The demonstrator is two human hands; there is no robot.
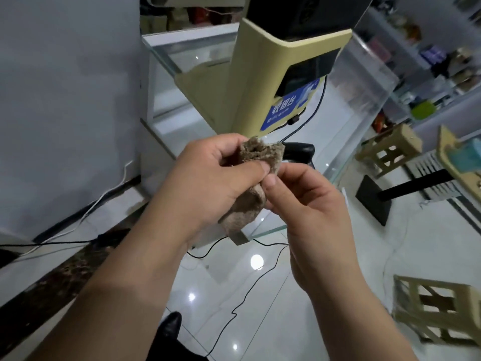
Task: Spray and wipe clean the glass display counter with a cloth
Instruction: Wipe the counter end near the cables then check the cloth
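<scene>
— Where's the cloth?
— The brown cloth [260, 153] is bunched in the left grip [208, 175], with fingers and thumb curled round it, up in the air over the near corner of the glass tabletop [350, 108].
— And the right grip?
— The right grip [312, 204] pinches the cloth's edge between thumb and forefinger.
— What's on the tabletop?
— A beige till [250, 82], and a black scanner [299, 149] just behind the cloth.

- A stand [250, 82] fills the middle of the counter [346, 121]; a cable [316, 108] loops from it down to a scanner [299, 149] at its foot.
- Bare glass runs right of the stand to the edge.
- A wall [65, 87] closes the left side.
- Stools [387, 149] stand on the floor to the right.
</scene>
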